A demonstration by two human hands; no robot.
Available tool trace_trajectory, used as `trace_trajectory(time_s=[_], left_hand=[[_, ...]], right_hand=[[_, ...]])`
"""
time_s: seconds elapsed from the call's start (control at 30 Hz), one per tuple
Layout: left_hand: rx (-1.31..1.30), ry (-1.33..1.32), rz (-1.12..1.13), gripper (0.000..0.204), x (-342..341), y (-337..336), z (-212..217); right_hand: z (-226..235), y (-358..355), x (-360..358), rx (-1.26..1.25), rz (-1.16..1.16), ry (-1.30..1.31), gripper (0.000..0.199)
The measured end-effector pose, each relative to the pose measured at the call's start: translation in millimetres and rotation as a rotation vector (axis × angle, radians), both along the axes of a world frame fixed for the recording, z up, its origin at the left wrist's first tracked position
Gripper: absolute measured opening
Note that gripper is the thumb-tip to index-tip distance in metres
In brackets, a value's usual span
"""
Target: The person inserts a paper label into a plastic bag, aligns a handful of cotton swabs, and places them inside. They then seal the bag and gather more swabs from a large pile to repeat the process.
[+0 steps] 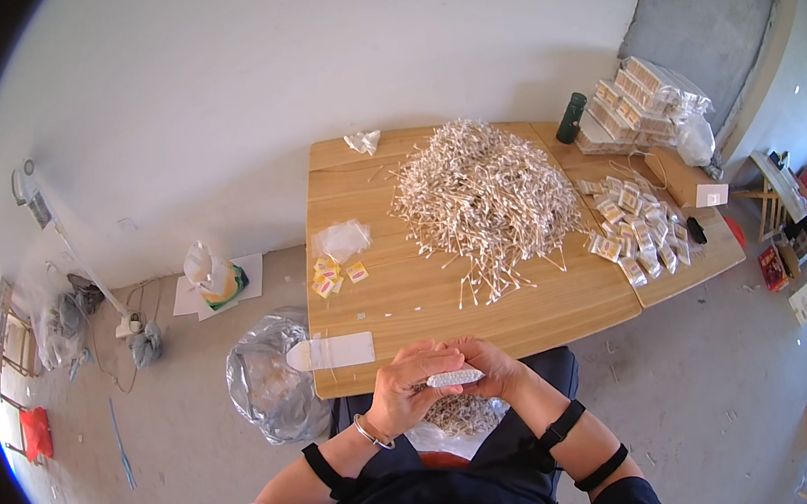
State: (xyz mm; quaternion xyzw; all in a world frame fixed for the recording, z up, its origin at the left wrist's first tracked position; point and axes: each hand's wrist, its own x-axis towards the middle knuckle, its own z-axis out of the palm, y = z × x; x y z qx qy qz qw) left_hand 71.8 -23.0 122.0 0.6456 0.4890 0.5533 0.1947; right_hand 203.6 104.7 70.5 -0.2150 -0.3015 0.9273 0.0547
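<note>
Both my hands meet just below the near edge of a wooden table (400, 303). My left hand (408, 384) and my right hand (490, 366) together grip a small tight bundle of white sticks (454, 378), held level between the fingers. More loose white sticks lie in a clear bag on my lap (459, 416) under the hands. A large heap of the same white sticks (482, 197) covers the middle and far part of the table.
Small yellow and white labels (331, 276) and a clear plastic bag (342, 239) lie on the table's left. Filled clear packets (637, 223) and stacked packs (637, 102) sit at the right, beside a dark green bottle (569, 118). A crumpled plastic sack (273, 379) stands on the floor at left.
</note>
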Motion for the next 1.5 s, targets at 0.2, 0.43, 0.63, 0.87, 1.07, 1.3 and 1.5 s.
trace_trajectory(time_s=[0.2, 0.43, 0.63, 0.87, 1.07, 1.3, 1.5], left_hand=[[0.078, 0.011, 0.062, 0.032, -1, -1, 7], [0.115, 0.119, 0.022, 0.043, -7, -1, 0], [-0.081, -0.152, 0.115, 0.062, -25, 0, -44], [-0.558, -0.112, 0.272, 0.032, -34, 9, -63], [-0.513, -0.106, 0.338, 0.031, -40, 15, -117], [-0.590, -0.127, 0.315, 0.030, -39, 17, -125], [-0.570, -0.109, 0.328, 0.026, -40, 23, -121]], right_hand=[[10, 7, 5, -0.024, 0.007, -0.057, 0.016], [0, 16, 4, 0.075, -0.010, -0.115, 0.015], [22, 24, -2, 0.769, -0.084, -0.255, 0.015], [9, 14, -8, 1.951, -0.137, -0.095, 0.014], [-33, 7, -8, 1.610, -0.098, -0.268, 0.022], [-68, 6, -8, 1.352, -0.161, -0.287, 0.021], [-68, 13, -13, 1.121, -0.144, -0.350, 0.016]])
